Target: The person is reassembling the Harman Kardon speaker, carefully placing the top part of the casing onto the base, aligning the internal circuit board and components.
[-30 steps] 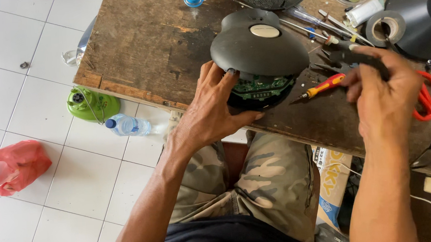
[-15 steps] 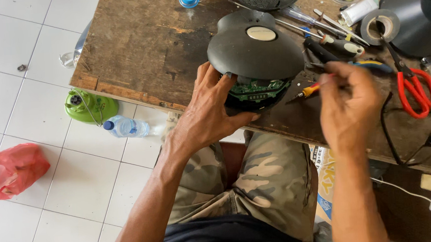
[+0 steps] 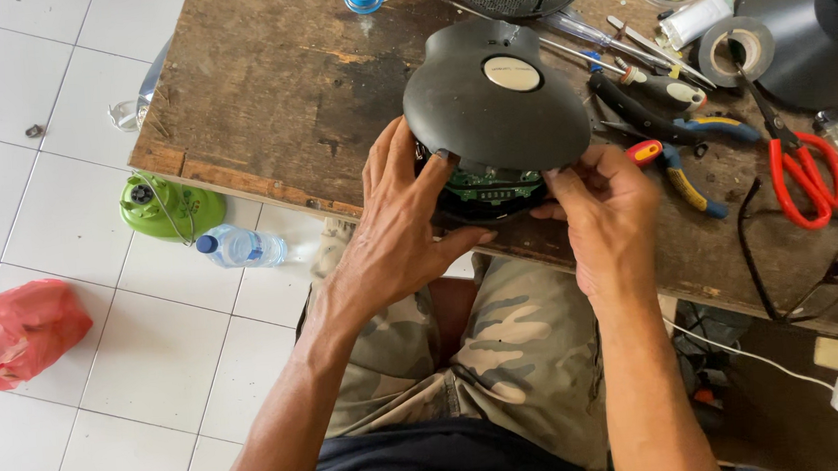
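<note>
Both hands on an opened gadget

Clearly, the left hand [image 3: 404, 229] wraps its fingers around the near left edge of a round black device [image 3: 496, 100], thumb tucked beneath. The right hand [image 3: 604, 213] pinches the near right edge, fingertips under the lid where a green circuit board [image 3: 484, 176] shows. Held so, the device sits at the front edge of a worn wooden workbench [image 3: 284, 89]. Red-handled scissors [image 3: 803, 168], pliers [image 3: 672, 167] and a tape roll [image 3: 734, 49] lie to the right.
</note>
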